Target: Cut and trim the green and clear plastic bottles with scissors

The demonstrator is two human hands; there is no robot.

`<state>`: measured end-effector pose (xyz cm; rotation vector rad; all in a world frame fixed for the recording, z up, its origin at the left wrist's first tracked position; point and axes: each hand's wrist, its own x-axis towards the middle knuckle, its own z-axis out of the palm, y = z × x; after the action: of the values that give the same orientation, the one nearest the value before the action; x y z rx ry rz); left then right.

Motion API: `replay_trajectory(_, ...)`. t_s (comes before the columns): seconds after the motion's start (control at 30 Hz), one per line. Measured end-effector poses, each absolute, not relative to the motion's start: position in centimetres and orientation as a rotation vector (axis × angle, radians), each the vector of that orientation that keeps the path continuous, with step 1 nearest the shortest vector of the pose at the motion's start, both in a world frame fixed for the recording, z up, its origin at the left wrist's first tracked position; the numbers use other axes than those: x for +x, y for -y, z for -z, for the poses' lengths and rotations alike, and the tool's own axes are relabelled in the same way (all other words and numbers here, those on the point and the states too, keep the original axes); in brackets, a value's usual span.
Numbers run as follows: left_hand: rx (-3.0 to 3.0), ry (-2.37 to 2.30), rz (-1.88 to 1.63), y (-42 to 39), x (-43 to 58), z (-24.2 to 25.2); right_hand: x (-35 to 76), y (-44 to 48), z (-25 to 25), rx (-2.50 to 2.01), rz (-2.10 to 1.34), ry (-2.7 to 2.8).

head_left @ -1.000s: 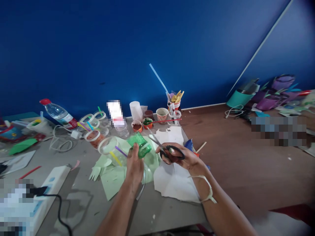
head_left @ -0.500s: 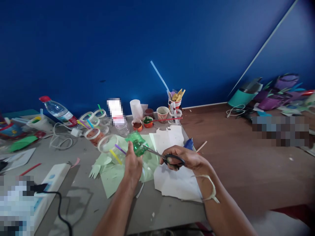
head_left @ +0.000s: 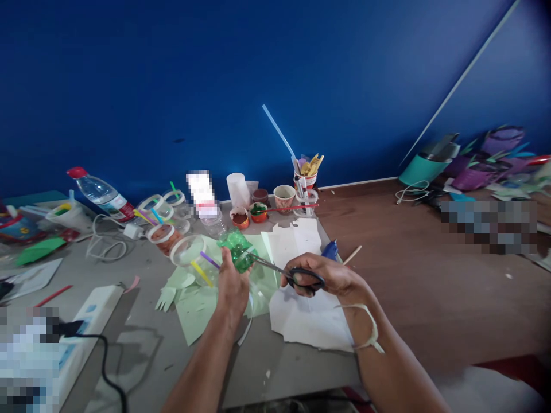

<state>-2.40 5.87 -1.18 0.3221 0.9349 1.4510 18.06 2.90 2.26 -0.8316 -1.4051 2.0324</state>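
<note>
My left hand [head_left: 232,281] grips a piece of translucent green plastic [head_left: 238,248], shiny and bottle-like. My right hand [head_left: 316,274] is closed round the black handles of a pair of scissors [head_left: 272,265], whose blades point left and meet the green plastic. Whether the blades are cutting through it cannot be seen clearly. Beneath both hands lie a pale green paper sheet [head_left: 189,318] and torn white paper [head_left: 301,321]. Just left of my left hand are a clear cup [head_left: 188,252], a purple straw [head_left: 210,260] and a yellow straw [head_left: 202,274].
Along the back stand a red-capped bottle [head_left: 103,195], small paint pots [head_left: 239,218], a paper cup [head_left: 284,198] and a cup of plastic cutlery [head_left: 306,180]. A power strip [head_left: 92,321] with a black cord lies at left. Teal and purple containers [head_left: 424,170] sit at far right.
The green plastic has turned slightly in my left hand, and the scissors have shifted a little with my right hand. Everything else looks the same.
</note>
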Motion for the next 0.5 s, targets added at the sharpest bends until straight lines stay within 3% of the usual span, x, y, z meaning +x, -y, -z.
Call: replay_trajectory(0.5,0.546,-1.092,-1.433,-4.0,-1.1,0.5,17.2,-3.0,-2.2,-0.787,-2.015,1.297)
